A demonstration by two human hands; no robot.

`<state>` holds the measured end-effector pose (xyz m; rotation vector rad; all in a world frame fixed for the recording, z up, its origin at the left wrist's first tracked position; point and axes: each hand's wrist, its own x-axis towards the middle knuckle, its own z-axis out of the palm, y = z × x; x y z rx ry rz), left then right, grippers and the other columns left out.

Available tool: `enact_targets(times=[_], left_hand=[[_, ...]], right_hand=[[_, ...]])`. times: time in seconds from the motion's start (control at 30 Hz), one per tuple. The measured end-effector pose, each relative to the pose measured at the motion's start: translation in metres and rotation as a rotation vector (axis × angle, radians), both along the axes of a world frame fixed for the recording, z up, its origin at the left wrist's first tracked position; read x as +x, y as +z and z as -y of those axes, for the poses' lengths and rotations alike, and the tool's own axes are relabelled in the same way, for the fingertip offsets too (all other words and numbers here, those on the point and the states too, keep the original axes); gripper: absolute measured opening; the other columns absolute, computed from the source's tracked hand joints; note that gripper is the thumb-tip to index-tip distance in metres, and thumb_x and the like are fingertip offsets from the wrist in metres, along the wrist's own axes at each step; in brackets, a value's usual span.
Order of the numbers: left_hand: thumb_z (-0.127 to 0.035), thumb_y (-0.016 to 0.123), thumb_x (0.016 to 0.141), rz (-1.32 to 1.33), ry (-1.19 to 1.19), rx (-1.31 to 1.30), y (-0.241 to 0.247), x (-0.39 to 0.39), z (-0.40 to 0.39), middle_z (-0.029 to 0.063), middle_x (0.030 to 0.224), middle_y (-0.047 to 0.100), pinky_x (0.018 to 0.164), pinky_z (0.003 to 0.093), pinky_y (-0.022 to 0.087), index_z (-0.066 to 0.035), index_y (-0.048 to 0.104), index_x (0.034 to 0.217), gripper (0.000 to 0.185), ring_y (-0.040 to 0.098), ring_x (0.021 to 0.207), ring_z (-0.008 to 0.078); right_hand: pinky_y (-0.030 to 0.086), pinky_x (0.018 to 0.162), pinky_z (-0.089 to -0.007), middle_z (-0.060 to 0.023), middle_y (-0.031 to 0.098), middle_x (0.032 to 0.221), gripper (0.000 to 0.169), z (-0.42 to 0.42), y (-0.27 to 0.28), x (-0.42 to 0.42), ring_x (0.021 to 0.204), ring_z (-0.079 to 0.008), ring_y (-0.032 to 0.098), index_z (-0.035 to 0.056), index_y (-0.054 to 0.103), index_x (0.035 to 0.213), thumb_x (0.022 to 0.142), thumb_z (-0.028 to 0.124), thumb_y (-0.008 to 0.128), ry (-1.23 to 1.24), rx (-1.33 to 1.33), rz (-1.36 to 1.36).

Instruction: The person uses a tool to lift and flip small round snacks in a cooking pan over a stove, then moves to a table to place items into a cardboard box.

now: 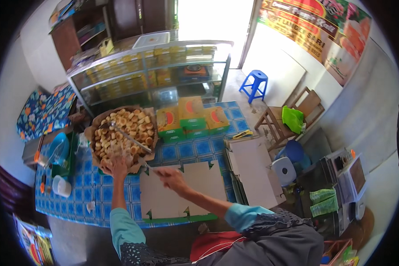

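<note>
A heap of small browned baked pastries [123, 134] fills a round container lined with brown paper [154, 121]. My left hand [118, 166] reaches to the heap's near edge, where clear plastic [121, 154] lies about its blurred fingers; whether they hold anything is hidden. In my right hand [171, 179] is a small metal utensil [143, 162], its tip at the container's right edge. A long-handled metal ladle [131, 138] rests across the pastries. Under my right forearm, an unfolded cardboard box blank [186, 189] lies with its plain side up.
Yellow and green cartons [191, 114] stand behind the blank on the blue checked tablecloth [169, 153]. To the right are stacked flat blanks [252, 166] and a yellow cutter [242, 134]. A white cup [61, 186] and blue basin [59, 148] sit left. A glass display case [146, 69] stands beyond.
</note>
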<state>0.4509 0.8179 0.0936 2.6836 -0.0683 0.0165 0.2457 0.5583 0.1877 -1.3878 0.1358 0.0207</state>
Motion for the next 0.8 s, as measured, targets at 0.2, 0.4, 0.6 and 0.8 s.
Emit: enact_targets(times=[0.2,0.4,0.6,0.8], left_hand=[[-0.039,0.036,0.098,-0.109,0.057,0.088,0.034,-0.021,0.089,0.0246,0.116,0.047,0.096,0.0542,0.029,-0.001,0.047,0.122,0.047,0.041,0.110,0.0350],[-0.014,0.049,0.093,0.579,0.011,-0.386,0.029,-0.098,0.122,0.0176,0.095,0.059,0.068,0.0427,0.046,0.002,0.053,0.111,0.024,0.058,0.080,0.0298],[-0.015,0.059,0.090,-0.708,-0.149,-1.232,0.046,-0.347,0.243,0.0081,0.092,0.067,0.067,0.0294,0.055,-0.001,0.065,0.103,0.020,0.065,0.079,0.0160],[-0.011,0.064,0.087,-0.665,0.137,-1.497,0.042,-0.365,0.233,0.0043,0.093,0.066,0.066,0.0271,0.052,-0.001,0.064,0.105,0.021,0.062,0.080,0.0129]], right_hand=[[0.040,0.050,-0.0222,-0.0023,0.059,0.075,0.031,0.118,-0.024,-0.167,0.060,-0.0074,0.052,-0.0004,0.062,0.112,0.082,0.008,0.063,-0.099,0.067,-0.190],[0.045,0.062,-0.0208,-0.0096,0.064,0.096,0.041,0.142,-0.045,-0.247,0.072,-0.0101,0.058,-0.0021,0.054,0.121,0.082,0.006,0.063,-0.417,0.354,-0.215],[0.049,0.075,-0.0241,-0.0138,0.062,0.107,0.056,0.113,-0.055,-0.221,0.086,-0.0148,0.061,-0.0023,0.039,0.134,0.082,0.000,0.061,-0.473,0.377,-0.112],[0.052,0.073,-0.0272,-0.0130,0.065,0.097,0.050,0.073,-0.057,-0.191,0.084,-0.0154,0.063,-0.0014,0.043,0.130,0.084,0.002,0.062,-0.394,-0.122,0.014]])
